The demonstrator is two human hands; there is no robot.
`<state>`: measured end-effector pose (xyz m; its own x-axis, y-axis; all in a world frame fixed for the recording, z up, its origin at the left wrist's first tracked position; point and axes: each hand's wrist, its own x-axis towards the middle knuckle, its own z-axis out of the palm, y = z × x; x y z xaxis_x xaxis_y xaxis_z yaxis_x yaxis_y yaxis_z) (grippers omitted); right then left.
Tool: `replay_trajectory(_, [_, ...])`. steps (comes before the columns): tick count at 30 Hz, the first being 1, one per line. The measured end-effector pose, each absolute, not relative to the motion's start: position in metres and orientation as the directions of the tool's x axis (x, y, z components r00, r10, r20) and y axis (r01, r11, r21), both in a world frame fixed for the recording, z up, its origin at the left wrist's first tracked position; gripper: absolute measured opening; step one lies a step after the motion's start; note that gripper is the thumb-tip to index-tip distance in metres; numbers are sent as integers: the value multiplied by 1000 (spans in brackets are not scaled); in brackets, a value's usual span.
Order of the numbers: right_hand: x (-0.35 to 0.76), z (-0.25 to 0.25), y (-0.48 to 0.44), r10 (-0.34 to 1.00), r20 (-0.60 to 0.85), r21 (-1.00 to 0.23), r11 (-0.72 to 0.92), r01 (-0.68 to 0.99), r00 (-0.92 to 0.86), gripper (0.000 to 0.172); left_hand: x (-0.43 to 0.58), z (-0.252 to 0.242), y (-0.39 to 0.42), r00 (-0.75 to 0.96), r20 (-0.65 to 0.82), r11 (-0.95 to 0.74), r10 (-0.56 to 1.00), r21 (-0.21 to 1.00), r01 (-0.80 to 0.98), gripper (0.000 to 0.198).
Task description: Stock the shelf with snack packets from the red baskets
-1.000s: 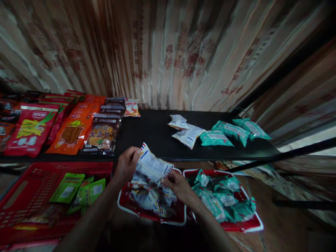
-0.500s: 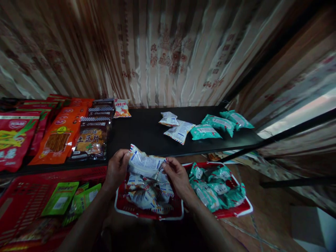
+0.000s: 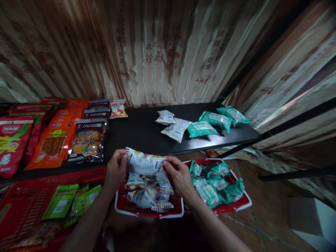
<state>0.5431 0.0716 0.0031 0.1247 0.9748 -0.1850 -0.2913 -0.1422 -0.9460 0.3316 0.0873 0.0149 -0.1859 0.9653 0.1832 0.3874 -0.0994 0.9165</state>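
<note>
A white snack bag [image 3: 145, 164] is stretched between my two hands, back label up, above a red basket [image 3: 160, 214] with several similar white bags inside. My left hand [image 3: 117, 168] pinches its left end, and my right hand [image 3: 179, 172] pinches its right end. On the black shelf [image 3: 139, 131] beyond lie two white bags [image 3: 177, 128] beside several teal bags [image 3: 202, 129]. A white and orange bag [image 3: 118, 109] stands at the back of the shelf, further left.
Right of the white bags' basket, another red basket [image 3: 245, 205] holds teal bags. Red, orange [image 3: 54, 141] and dark brown packets [image 3: 88, 141] fill the shelf's left side. Below them, a large red basket [image 3: 26, 196] holds green packets [image 3: 61, 202]. A black frame bar [image 3: 296, 123] crosses the right.
The held bag has tilted slightly and shifted a little left and down at its left end. Both hands keep their hold. The view has shifted slightly.
</note>
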Motion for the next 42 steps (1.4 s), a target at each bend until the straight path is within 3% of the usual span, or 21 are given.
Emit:
replay_trajectory(4, [545,6,70,977,-188,-943,-153,-296,95,26,332,12,87,-246,259,-141,934,900,411,18])
replay_trajectory(9, [548,8,66,990,-134,-956,-115,-269,51,23,331,10,86,-307,247,-119,919,917,382,20])
replay_trajectory(15, [547,8,65,984,-172,-925,-147,-351,41,22,333,13,83,-249,142,-63,958,951,301,20])
replay_trajectory(24, [546,11,60,987,-160,-925,-148,-349,6,22,334,13,85,-263,14,24,965,990,140,20])
replay_trajectory(42, [547,14,62,980,-185,-927,-149,-343,76,24,340,20,87,-145,-131,155,981,973,171,24])
